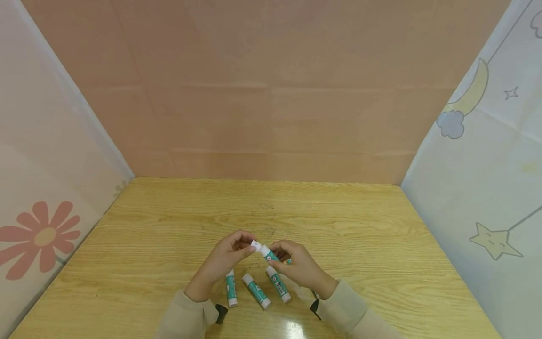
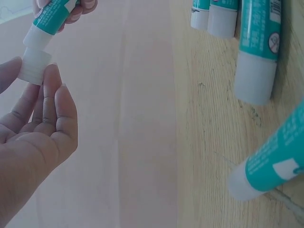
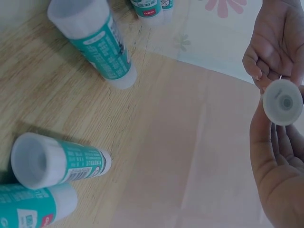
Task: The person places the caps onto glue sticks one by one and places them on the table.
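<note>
In the head view my left hand (image 1: 225,258) pinches a small white cap (image 1: 256,245) between thumb and fingers. My right hand (image 1: 299,266) grips a green-and-white glue stick (image 1: 269,254), its white end pointing at the cap. The left wrist view has the cap (image 2: 34,65) right at that end of the glue stick (image 2: 51,18), slightly askew; whether a gap lies between them I cannot tell. The right wrist view looks onto the round base (image 3: 283,102) of the held stick. Below the hands, more glue sticks (image 1: 256,291) lie on the wooden table.
One glue stick (image 1: 231,289) lies beside the left wrist, another (image 1: 278,284) below the right hand. Others are partly hidden by the right hand. The wooden table (image 1: 271,207) meets a plain back panel (image 1: 271,117) and patterned side panels (image 1: 478,188).
</note>
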Demonstrator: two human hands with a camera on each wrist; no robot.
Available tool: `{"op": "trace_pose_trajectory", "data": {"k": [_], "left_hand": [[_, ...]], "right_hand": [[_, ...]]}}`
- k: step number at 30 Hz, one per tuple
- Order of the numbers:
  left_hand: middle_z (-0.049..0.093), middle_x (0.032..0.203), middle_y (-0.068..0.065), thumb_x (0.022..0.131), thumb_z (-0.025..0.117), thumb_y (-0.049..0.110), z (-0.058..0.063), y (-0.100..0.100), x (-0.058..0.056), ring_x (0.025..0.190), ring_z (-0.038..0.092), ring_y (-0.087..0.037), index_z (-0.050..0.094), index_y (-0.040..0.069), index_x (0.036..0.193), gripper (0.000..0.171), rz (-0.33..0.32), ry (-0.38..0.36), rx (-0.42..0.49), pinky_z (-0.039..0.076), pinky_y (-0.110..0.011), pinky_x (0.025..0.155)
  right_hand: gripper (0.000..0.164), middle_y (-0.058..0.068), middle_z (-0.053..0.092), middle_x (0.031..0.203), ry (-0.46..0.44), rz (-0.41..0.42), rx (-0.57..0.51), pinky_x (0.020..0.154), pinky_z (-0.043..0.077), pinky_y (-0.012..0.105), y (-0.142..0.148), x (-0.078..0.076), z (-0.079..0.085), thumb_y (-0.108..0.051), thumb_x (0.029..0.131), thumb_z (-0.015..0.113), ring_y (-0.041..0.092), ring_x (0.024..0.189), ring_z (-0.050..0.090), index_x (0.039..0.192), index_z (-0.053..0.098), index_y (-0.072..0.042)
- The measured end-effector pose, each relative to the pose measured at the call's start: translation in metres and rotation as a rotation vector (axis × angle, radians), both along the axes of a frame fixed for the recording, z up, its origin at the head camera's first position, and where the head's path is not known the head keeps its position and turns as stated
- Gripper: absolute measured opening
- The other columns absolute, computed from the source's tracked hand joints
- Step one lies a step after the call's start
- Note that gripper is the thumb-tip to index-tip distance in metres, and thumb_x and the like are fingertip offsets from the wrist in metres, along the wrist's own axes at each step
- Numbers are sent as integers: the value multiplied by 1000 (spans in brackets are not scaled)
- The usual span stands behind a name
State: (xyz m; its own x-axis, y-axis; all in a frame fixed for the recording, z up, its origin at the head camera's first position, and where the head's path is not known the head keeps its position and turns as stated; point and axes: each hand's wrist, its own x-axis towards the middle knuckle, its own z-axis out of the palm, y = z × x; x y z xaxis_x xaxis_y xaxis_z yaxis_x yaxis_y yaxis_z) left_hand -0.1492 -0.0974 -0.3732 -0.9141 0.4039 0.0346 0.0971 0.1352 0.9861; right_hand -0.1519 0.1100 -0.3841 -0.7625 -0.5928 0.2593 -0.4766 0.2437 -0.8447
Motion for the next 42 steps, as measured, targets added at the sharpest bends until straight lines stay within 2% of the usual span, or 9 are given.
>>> {"op": "trace_pose_trajectory", "data": {"k": [10, 17, 20, 24, 32, 39, 42], "left_hand": [[50, 97, -10, 87, 52, 16, 1, 1, 1, 87, 48, -23, 50, -1, 106, 26, -16, 6, 4, 43, -32, 74], [49, 99, -12, 87, 51, 15, 1, 1, 2, 88, 47, -23, 48, -2, 107, 26, -51, 27, -8, 43, -32, 75], [49, 99, -11, 87, 51, 15, 2, 1, 3, 88, 47, -23, 48, -2, 107, 26, -58, 36, -18, 43, -28, 74], [50, 99, -11, 87, 51, 15, 2, 2, 4, 87, 48, -22, 49, -2, 107, 26, -62, 44, -40, 43, -27, 74], [53, 99, -8, 87, 53, 14, 3, 3, 6, 87, 49, -21, 52, -1, 105, 24, -66, 65, -85, 43, -27, 75], [53, 97, -9, 86, 53, 11, 0, 7, 7, 85, 49, -20, 52, -3, 103, 22, -65, 56, -67, 43, -25, 74], [53, 96, -9, 86, 53, 10, 0, 8, 8, 84, 50, -19, 52, -4, 103, 22, -68, 69, -67, 43, -25, 73]], "right_hand": [[21, 4, 56, 90, -10, 6, -2, 67, 46, 25, 0, 1, -1, -12, 83, 58, 10, 75, 52, 99, 54, 2], [16, 15, 56, 85, -10, 11, 25, 66, 46, 27, -5, 17, 36, 6, 79, 57, 19, 73, 54, 94, 53, 11], [16, 15, 56, 84, -4, 15, 41, 65, 46, 26, -5, 17, 37, 7, 78, 57, 19, 72, 53, 93, 52, 11], [16, 15, 55, 83, -2, 21, 52, 64, 46, 26, -5, 15, 32, 7, 78, 58, 18, 71, 53, 93, 52, 11], [18, 7, 56, 85, 9, 33, 58, 63, 46, 23, -3, 5, 4, -5, 82, 58, 12, 72, 53, 97, 54, 4], [17, 4, 56, 86, 61, 30, 42, 64, 46, 22, -3, 6, -1, -8, 83, 58, 8, 72, 53, 96, 55, 3], [17, 3, 57, 85, 56, 25, 40, 64, 46, 22, -4, 8, -2, -8, 82, 58, 7, 72, 53, 95, 56, 4]]}}
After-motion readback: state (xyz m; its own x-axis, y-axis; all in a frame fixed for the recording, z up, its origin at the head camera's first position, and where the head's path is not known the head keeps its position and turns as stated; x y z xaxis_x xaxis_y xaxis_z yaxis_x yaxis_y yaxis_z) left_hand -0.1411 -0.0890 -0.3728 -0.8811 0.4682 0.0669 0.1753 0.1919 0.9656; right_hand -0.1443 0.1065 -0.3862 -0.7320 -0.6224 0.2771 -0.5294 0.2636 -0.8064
